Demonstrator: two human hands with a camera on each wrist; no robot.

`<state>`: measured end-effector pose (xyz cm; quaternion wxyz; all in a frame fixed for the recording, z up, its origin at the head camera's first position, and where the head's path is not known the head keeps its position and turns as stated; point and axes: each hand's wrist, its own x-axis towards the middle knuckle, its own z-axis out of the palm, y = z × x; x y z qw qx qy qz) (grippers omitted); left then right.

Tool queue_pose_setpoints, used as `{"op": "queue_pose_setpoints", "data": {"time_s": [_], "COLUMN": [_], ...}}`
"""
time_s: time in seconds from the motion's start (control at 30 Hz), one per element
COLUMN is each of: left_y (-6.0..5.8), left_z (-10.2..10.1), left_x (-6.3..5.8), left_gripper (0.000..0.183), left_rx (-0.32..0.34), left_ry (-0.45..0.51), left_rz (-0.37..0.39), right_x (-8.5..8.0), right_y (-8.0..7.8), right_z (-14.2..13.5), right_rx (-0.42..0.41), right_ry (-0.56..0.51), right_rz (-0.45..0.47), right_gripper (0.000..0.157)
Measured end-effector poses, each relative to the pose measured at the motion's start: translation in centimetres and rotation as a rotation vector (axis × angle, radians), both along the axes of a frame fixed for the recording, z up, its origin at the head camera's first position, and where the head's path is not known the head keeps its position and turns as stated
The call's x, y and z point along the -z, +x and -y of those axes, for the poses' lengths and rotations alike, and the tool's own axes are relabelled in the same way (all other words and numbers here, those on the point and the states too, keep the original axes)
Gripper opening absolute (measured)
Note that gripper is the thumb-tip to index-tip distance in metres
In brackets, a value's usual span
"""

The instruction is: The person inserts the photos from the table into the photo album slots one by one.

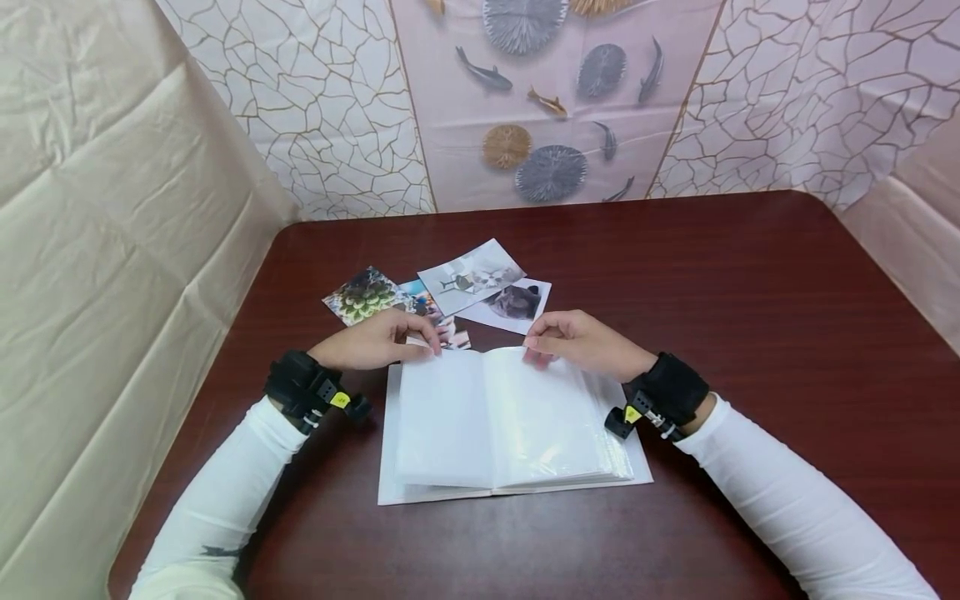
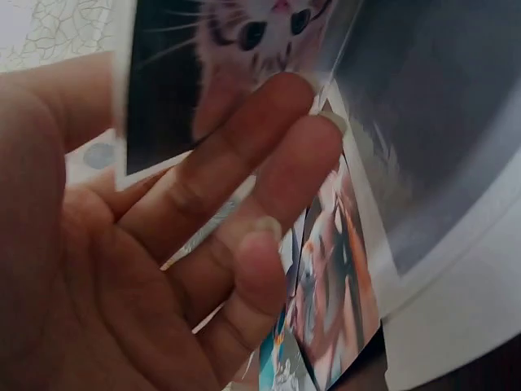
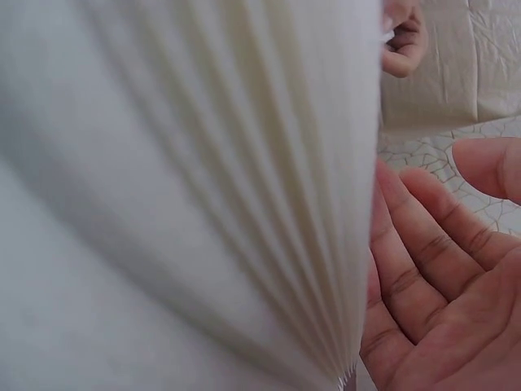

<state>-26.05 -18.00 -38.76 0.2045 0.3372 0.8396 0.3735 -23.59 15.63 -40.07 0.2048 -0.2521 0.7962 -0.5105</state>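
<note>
Pinching kitten photo (image 2: 207, 73) in left hand (image 1: 378, 337), kitten visible only from left wrist; right hand (image 1: 588, 342), thumb off fingers, partly behind album (image 1: 450, 417); loose photos (image 1: 468, 279) beyond.

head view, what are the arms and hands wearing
Long white sleeves, the left one bearing a dark mark. Wide black wristbands, each with a small black camera and a yellow label. The left hand and right hand are gloveless.

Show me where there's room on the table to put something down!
The table is bare right of the photos and right hand, and this side of the book, between the white sleeves. It's crowded behind the book, where photos overlap near the left hand.
</note>
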Motion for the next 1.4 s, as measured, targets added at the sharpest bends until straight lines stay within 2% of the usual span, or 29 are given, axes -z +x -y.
{"op": "queue_pose_setpoints", "data": {"time_s": [0.3,0.9,1.1,1.27,1.4], "left_y": [-0.4,-0.3,-0.3,-0.4,-0.4], "left_z": [0.1,0.3,0.1,0.0,0.0], "left_x": [0.9,1.2,1.4,1.6,1.6], "left_gripper": [0.011,0.013,0.011,0.010,0.009], "left_rx": [0.041,-0.012,0.007,0.006,-0.010], "left_ry": [-0.023,-0.124,-0.117,-0.111,-0.113], "left_rz": [-0.025,-0.097,-0.095,-0.090,-0.085], "right_x": [0.2,-0.2,-0.1,-0.2,-0.6], "right_y": [-0.2,-0.4,-0.5,-0.8,-1.7], "right_z": [0.0,0.7,0.7,0.9,1.4], "right_rx": [0.004,0.013,0.006,0.004,0.006], "right_ry": [0.006,0.048,0.049,0.063,0.085], "right_rz": [0.011,-0.004,0.014,-0.017,-0.064], "right_gripper": [0.031,0.032,0.032,0.032,0.028]}}
